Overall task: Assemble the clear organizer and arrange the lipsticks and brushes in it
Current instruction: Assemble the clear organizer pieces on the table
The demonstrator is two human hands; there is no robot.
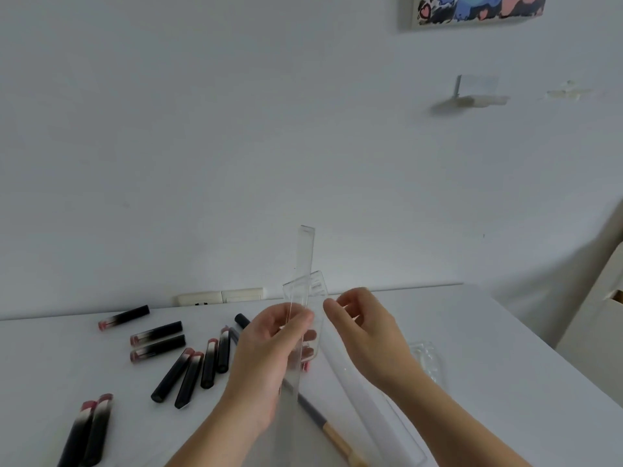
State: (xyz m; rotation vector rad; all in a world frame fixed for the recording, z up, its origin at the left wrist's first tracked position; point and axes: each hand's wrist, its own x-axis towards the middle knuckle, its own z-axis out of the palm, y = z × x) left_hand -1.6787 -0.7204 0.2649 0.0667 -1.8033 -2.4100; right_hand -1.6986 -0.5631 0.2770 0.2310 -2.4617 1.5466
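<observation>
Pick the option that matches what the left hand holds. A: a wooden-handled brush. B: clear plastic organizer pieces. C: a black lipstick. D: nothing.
B: the left hand grips the clear plastic pieces upright above the table, while the lipsticks lie on it.

Lipsticks [188, 362] crowd left; table [505, 348] right lies open.

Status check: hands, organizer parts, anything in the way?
Left hand grips clear strips, upright. Right hand open beside them. Lipsticks loose on table; brush under the wrists.
</observation>
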